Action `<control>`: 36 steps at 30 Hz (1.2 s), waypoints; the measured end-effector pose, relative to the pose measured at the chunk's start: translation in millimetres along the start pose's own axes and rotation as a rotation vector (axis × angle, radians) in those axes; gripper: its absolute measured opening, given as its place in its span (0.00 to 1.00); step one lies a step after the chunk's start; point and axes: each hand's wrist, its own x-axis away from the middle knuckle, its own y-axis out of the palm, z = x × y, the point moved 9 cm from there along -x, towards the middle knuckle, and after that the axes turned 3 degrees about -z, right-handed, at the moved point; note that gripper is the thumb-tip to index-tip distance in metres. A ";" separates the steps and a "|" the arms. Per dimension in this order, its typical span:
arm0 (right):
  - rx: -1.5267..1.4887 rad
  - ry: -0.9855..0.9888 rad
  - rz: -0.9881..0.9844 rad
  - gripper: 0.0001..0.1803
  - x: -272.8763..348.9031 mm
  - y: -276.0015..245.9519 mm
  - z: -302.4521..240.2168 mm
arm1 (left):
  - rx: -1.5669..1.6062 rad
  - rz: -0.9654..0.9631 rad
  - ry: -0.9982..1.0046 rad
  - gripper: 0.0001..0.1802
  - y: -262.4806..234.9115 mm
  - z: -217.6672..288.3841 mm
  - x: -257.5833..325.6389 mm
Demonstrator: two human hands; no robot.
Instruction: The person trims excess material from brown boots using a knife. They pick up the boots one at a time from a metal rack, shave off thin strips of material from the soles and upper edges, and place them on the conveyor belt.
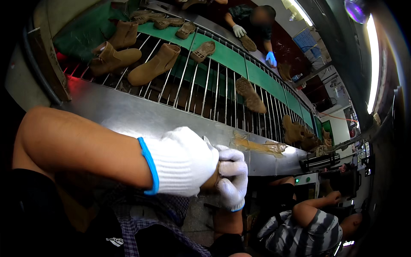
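My left hand [184,160], in a white knit glove with a blue cuff, is bent into a closed shape, its back toward me and its fingertips hidden. Close against it, my right hand [232,175] in a white glove has its fingers curled inward. Between the two gloves shows a small part of a tan-brown piece [209,182], its colour like that of the boots nearby. The gloves cover most of it, so its full shape cannot be made out. Both hands are at the near edge of the metal counter [124,107].
Beyond the counter runs a rack of metal bars [205,94] with a green strip [227,60]. On it are tan boots [155,64], loose soles [203,51] and an overturned shoe [250,95]. Brown tape [259,147] lies on the counter. One co-worker [252,25] stands across; another [304,227] is at right.
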 end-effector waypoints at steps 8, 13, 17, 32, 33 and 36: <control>1.144 0.208 0.011 0.31 2.6 -38.9 92.2 | 0.179 0.346 -0.731 0.55 -9.4 -149.2 123.4; 1.382 0.573 -0.081 0.25 66.2 -61.6 164.5 | 0.498 0.333 -1.024 0.59 170.5 -265.7 223.1; 1.277 0.621 -0.015 0.21 30.3 -66.5 184.6 | 0.630 0.449 -1.021 0.57 247.7 -227.5 222.3; 1.127 0.390 -0.713 0.17 -90.2 196.7 65.3 | 0.462 1.030 -0.528 0.70 208.7 -202.8 175.2; 1.173 0.361 -0.712 0.16 -94.7 204.0 66.0 | 0.522 1.011 -0.530 0.69 207.7 -209.5 168.2; 1.118 0.482 -0.696 0.16 -93.0 208.9 82.1 | 0.550 1.021 -0.498 0.65 212.7 -216.6 162.3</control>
